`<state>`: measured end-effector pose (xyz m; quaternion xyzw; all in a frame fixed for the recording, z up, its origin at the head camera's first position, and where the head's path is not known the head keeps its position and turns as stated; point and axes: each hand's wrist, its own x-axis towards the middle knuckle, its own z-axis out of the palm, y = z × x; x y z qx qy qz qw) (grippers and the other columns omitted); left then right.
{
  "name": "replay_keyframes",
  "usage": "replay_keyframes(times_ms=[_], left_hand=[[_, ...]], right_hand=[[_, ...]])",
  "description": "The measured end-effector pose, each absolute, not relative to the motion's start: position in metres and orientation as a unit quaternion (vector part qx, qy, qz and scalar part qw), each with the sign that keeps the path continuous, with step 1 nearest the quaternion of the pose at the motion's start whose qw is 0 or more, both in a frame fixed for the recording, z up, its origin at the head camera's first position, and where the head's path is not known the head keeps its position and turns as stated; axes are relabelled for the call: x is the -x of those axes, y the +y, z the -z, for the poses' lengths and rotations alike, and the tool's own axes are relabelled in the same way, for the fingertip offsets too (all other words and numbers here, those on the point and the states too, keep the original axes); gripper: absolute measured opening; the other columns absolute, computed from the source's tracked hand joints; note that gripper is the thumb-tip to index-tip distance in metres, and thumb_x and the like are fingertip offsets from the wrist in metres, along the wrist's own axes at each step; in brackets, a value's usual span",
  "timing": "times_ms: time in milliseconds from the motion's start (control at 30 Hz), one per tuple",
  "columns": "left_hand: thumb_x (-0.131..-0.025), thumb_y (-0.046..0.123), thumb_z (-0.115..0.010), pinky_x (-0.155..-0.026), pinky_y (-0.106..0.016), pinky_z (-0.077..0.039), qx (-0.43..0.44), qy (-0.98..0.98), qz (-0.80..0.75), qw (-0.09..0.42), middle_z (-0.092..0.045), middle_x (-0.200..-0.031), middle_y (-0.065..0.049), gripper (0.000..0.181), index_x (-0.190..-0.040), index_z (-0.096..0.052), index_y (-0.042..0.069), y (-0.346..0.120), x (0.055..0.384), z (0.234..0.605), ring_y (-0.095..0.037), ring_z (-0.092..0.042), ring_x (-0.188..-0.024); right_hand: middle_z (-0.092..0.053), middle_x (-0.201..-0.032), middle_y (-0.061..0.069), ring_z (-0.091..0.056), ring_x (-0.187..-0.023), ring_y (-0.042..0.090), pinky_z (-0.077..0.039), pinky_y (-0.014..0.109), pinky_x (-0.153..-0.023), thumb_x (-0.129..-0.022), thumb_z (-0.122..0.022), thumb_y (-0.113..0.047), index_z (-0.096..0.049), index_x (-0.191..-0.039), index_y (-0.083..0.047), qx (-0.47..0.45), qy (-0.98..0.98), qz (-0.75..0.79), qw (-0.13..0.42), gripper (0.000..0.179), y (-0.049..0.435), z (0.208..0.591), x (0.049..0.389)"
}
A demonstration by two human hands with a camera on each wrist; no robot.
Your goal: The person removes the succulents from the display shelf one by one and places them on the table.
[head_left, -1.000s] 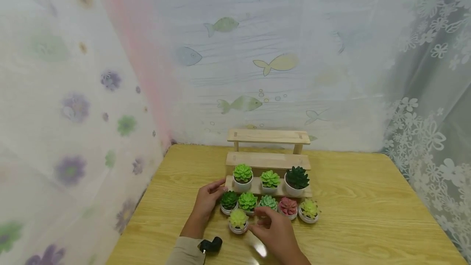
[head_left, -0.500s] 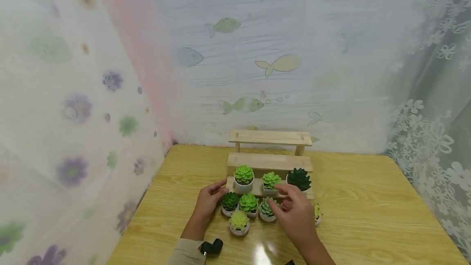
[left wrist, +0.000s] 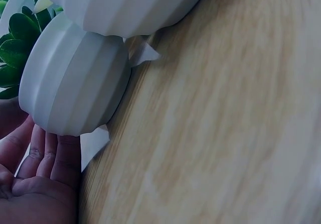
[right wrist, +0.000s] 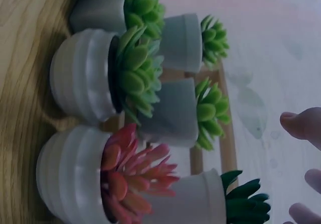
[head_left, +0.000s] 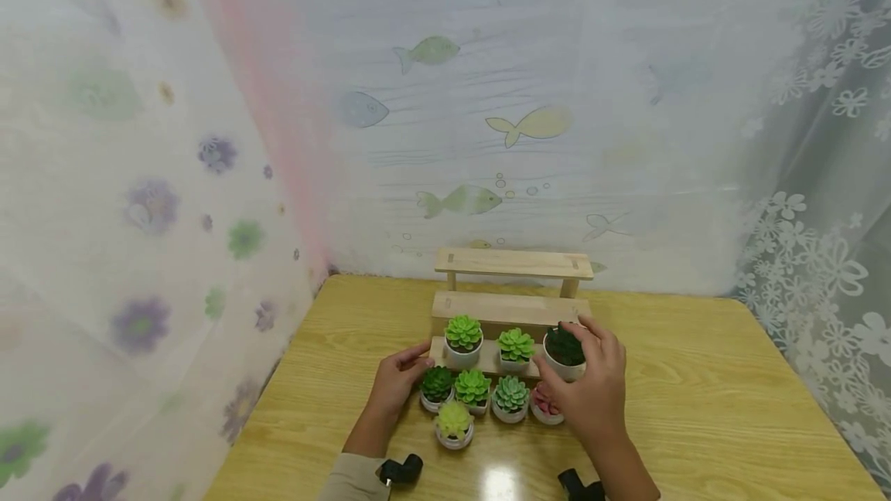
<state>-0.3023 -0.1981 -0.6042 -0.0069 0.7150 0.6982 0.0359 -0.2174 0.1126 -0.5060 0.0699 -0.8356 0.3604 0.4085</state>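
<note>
My right hand [head_left: 595, 377] hovers with thumb and fingers spread over the dark green succulent [head_left: 565, 346] at the right end of a stepped wooden shelf's [head_left: 513, 263] lowest step. Nothing is in its grasp; the right wrist view shows its fingertips apart from the plants. A red succulent [right wrist: 135, 179] in a white pot stands on the table below it, partly covered by the hand in the head view. My left hand [head_left: 395, 383] rests its fingertips at the lowest step's left end, beside a potted green succulent [head_left: 437, 382]. In the left wrist view, its fingers lie extended behind a ribbed white pot [left wrist: 75, 78].
Two bright green succulents, one left [head_left: 462, 332] and one in the middle [head_left: 515, 346], share the lowest step. In front are another bright green plant [head_left: 472, 386], a pale green one [head_left: 511, 394] and a yellow-green one [head_left: 454, 420]. A fish-patterned curtain [head_left: 445, 130] hangs behind the table.
My right hand has moved right and up, from beside the front yellow-green succulent to over the dark green one. It now hides the yellow-green plant at far right. My left hand stays put.
</note>
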Motion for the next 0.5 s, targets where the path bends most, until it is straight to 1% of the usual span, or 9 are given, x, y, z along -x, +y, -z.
replay_keyframes(times_ms=[133,267,500], left_hand=[[-0.096,0.02,-0.076,-0.084,-0.021,-0.056,0.003,0.714,-0.699,0.037,-0.077,-0.11,-0.012,0.043,-0.136,-0.068,0.005,-0.199,0.301,0.605,-0.012,-0.072,-0.099],[-0.095,0.021,-0.078,-0.084,-0.021,-0.056,0.004,0.715,-0.698,0.039,-0.077,-0.108,-0.01,0.044,-0.135,-0.07,0.006,-0.199,0.3,0.604,-0.011,-0.072,-0.098],[-0.094,0.022,-0.078,-0.084,-0.022,-0.056,0.005,0.717,-0.696,0.037,-0.078,-0.106,-0.008,0.045,-0.135,-0.07,0.007,-0.199,0.301,0.603,-0.01,-0.072,-0.098]], right_hand=[[-0.05,-0.145,0.025,-0.045,-0.133,0.045,-0.046,0.065,-0.098,-0.067,-0.099,-0.019,-0.063,-0.135,-0.002,-0.044,-0.846,-0.365,0.385,0.079,0.118,0.513,0.222],[-0.044,-0.15,0.024,-0.042,-0.137,0.046,-0.044,0.068,-0.102,-0.069,-0.099,-0.022,-0.057,-0.143,-0.003,-0.02,-0.859,-0.374,0.349,0.088,0.122,0.519,0.224],[-0.041,-0.149,0.025,-0.045,-0.133,0.046,-0.044,0.07,-0.101,-0.07,-0.099,-0.025,-0.05,-0.149,-0.005,0.015,-0.872,-0.389,0.297,0.095,0.126,0.528,0.229]])
